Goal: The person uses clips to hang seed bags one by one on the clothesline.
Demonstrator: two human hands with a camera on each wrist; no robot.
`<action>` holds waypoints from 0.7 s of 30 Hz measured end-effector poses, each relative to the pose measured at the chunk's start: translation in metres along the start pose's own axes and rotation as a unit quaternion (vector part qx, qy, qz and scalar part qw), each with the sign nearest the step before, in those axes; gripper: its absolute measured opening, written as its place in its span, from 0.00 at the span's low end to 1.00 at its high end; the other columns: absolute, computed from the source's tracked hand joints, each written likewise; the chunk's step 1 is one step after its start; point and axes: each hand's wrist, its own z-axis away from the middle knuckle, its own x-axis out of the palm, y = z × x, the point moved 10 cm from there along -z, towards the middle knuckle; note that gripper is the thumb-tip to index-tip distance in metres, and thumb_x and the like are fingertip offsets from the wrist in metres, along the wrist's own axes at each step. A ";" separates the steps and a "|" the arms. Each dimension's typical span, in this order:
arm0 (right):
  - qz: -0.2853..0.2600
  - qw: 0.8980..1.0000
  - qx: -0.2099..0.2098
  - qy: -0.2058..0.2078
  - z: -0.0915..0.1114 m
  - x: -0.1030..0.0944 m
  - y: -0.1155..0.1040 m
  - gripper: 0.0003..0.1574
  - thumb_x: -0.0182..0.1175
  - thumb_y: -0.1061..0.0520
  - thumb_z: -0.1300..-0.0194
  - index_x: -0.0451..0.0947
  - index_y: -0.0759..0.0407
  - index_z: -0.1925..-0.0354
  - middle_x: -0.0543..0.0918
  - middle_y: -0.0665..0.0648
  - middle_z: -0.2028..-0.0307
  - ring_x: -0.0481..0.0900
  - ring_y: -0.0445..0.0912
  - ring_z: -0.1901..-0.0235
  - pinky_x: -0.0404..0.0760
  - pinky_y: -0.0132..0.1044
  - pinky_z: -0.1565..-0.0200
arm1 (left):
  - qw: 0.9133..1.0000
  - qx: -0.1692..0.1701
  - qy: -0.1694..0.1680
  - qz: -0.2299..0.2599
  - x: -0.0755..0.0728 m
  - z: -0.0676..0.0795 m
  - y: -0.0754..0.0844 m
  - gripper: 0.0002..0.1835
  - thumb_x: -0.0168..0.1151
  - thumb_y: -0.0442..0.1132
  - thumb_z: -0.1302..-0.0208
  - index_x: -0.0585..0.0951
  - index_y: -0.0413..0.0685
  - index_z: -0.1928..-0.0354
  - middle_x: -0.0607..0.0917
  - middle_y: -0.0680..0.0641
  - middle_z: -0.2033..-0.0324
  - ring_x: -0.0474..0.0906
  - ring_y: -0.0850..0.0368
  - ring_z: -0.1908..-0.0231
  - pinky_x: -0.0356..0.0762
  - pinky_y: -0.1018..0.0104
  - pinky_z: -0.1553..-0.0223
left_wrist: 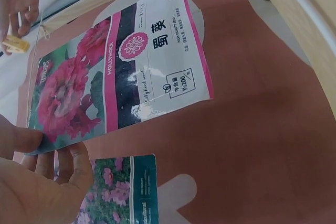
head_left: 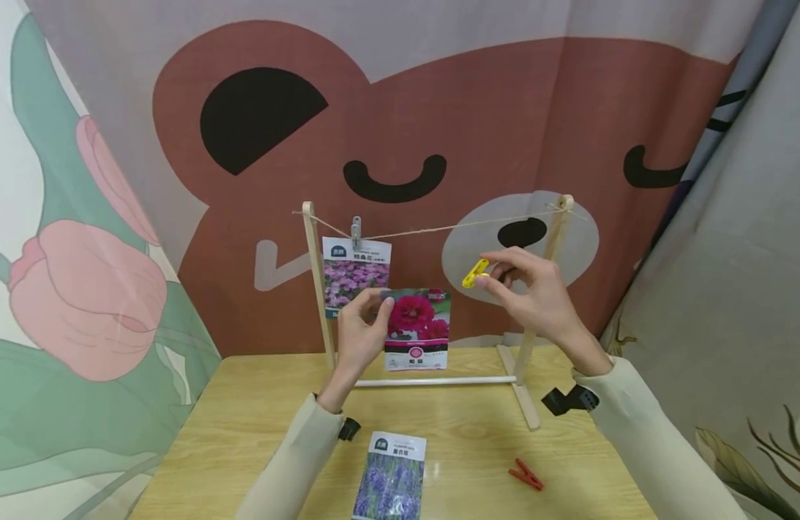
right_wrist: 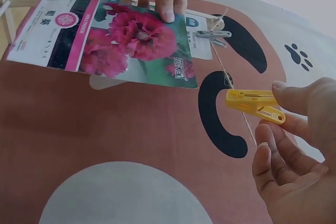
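Note:
My left hand [head_left: 362, 329] pinches a hollyhock seed packet [head_left: 417, 331] by its upper left edge, thumb in front and fingers behind. The packet hangs upright below the string [head_left: 465, 226] in the head view. My right hand [head_left: 536, 295] holds a yellow clothespin [head_left: 475, 274] between thumb and fingers, to the right of the packet and below the string. In the right wrist view the yellow clothespin [right_wrist: 254, 103] overlaps the string. Beside my left hand, a pink-flower seed packet [head_left: 355, 273] hangs from the string by a grey clothespin [head_left: 356, 232].
A wooden frame [head_left: 318, 289] with a white bottom bar [head_left: 439, 380] stands on the table [head_left: 256, 433] and carries the string. Nearer me lie a lavender seed packet [head_left: 390, 477] and a red clothespin [head_left: 526, 474]. A curtain with a printed bear [head_left: 400, 130] hangs behind.

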 end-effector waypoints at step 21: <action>0.028 0.999 0.044 0.010 -0.026 -0.003 0.003 0.21 0.69 0.70 0.40 0.81 0.68 0.47 0.84 0.62 0.64 0.79 0.50 0.70 0.75 0.23 0.68 | 1.000 0.024 0.013 0.011 0.009 -0.013 0.010 0.06 0.63 0.24 0.36 0.83 0.29 0.58 0.87 0.32 0.69 0.82 0.38 0.74 0.76 0.65 0.74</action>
